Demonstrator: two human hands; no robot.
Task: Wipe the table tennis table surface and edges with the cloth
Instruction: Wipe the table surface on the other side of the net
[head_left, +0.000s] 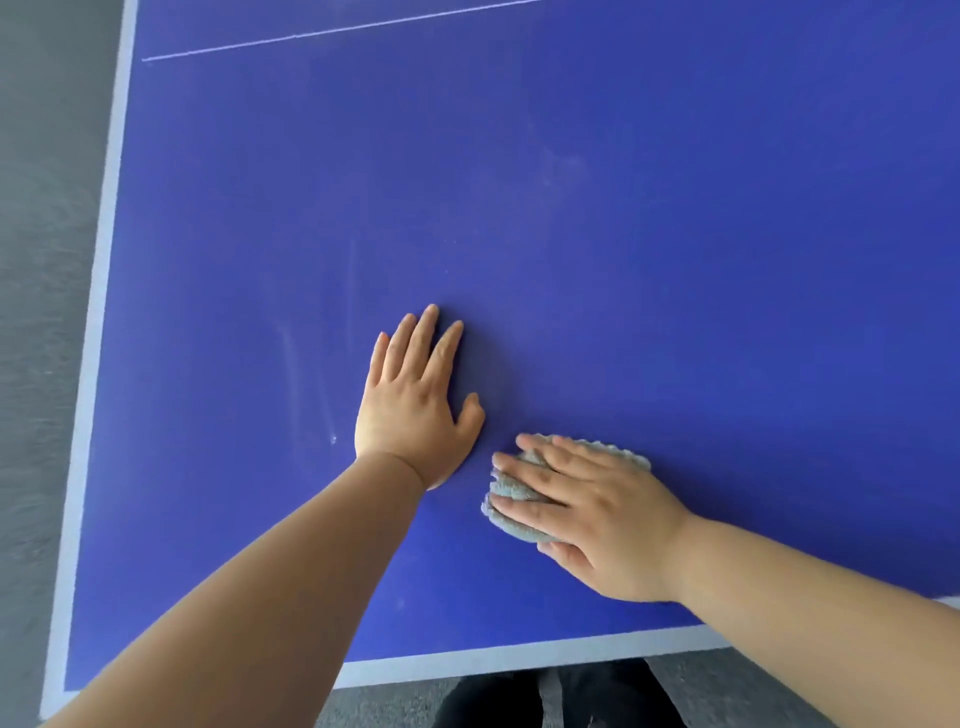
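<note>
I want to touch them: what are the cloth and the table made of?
Cloth: looks like soft terry or microfibre, with a fuzzy looped nap. Table: seems a hard, smooth painted board, matte blue with faint smears and pale edge stripes; the core cannot be told.

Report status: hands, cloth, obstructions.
Left hand flat on table, bare. Right hand pressing cloth onto surface. Left hand just beside cloth, apart.
</note>
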